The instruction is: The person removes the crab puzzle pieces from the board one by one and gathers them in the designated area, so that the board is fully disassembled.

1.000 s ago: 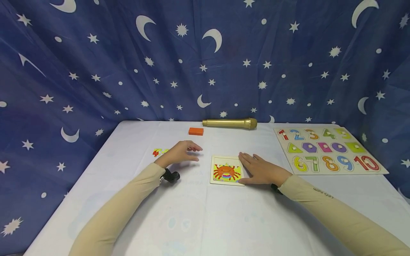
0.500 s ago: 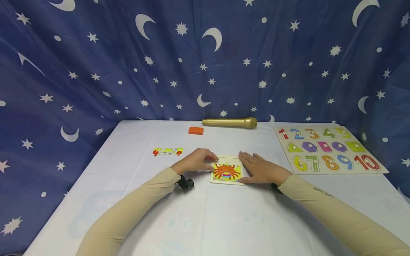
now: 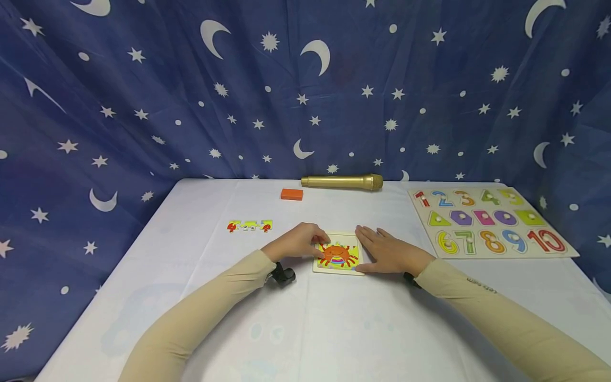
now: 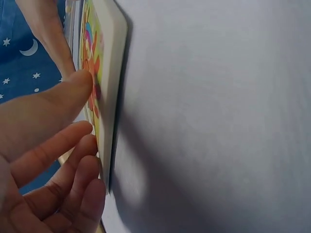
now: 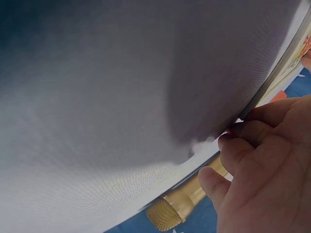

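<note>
A small square jigsaw puzzle point(image 3: 338, 267) in a pale wooden frame lies on the table, with an orange crab picture. My left hand point(image 3: 297, 243) reaches over its left side, thumb tip and index fingertip apart on the picture; the left wrist view shows the other fingers point(image 4: 86, 177) bent beside the frame's edge. Along the right side rests my right hand point(image 3: 393, 251), fingers at the upper corner and thumb at the lower one. Beyond my left hand, a row of jigsaw pieces point(image 3: 250, 225) in yellow and red lies face up.
An orange block point(image 3: 291, 194) and a gold microphone point(image 3: 341, 182) lie at the back of the table. On the right is a wooden board point(image 3: 494, 225) with knobbed numbers and shapes. A blue curtain point(image 3: 258, 95) with moons and stars hangs behind.
My left hand has moved right from beside the loose pieces onto the puzzle's left side, leaving those pieces in full view. The right hand has stayed at the frame.
</note>
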`<action>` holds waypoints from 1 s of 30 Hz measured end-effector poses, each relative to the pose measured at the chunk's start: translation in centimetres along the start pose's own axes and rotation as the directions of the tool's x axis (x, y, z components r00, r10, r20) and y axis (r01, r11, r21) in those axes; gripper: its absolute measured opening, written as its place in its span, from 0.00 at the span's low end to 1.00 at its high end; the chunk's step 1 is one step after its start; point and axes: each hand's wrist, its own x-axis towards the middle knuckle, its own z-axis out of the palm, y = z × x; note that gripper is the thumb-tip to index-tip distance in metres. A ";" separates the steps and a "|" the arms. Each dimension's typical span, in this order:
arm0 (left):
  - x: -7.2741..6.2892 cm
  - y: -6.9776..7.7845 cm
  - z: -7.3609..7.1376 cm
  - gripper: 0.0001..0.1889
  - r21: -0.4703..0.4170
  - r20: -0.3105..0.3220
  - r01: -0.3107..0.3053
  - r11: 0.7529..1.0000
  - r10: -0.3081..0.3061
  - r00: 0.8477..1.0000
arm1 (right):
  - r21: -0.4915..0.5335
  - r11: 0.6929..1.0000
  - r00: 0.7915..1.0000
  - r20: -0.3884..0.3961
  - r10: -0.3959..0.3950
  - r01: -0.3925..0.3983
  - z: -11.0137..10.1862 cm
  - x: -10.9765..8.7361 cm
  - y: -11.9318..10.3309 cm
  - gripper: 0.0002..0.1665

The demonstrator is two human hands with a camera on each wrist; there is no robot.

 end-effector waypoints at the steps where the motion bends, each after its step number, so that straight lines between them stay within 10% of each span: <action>1: 0.0 0.0 0.0 0.17 0.005 -0.002 -0.001 1.000 0.001 1.000 | 0.000 1.000 1.000 0.000 0.000 0.000 0.0 0.0 0.0 0.59; 30: 0.4 0.2 0.3 0.15 0.029 0.004 -0.009 1.000 0.009 1.000 | 0.008 1.000 1.000 0.002 0.000 0.000 0.0 0.0 -0.1 0.59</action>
